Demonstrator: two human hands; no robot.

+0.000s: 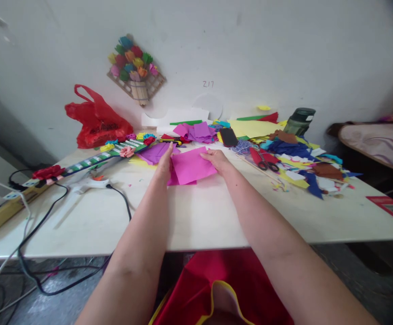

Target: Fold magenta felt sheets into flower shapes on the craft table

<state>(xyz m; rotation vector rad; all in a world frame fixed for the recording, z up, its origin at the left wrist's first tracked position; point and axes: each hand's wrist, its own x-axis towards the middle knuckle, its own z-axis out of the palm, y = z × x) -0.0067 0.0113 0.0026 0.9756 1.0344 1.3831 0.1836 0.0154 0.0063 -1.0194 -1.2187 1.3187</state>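
A magenta sheet of paper [194,167] is held up between my two hands, just above the table. My right hand [217,161] pinches its upper right corner between thumb and fingers. At the left edge, my left hand [164,166] grips the paper with its thumb pointing up; its other fingers are mostly hidden. More magenta paper shows below and behind the sheet's lower left. Purple paper [154,153] lies just beyond my left hand, with a yellow sheet partly under it. Pens and a yellow-and-black cutter [169,141] lie behind the sheet.
A glue gun [90,183] with a cord sits at left, near a green strip with paper flowers [127,151] and a red bag [98,119]. Rightward are a phone [228,137], scissors [267,165], coloured scraps [293,155] and a bottle [299,121]. Cables hang over the front left edge.
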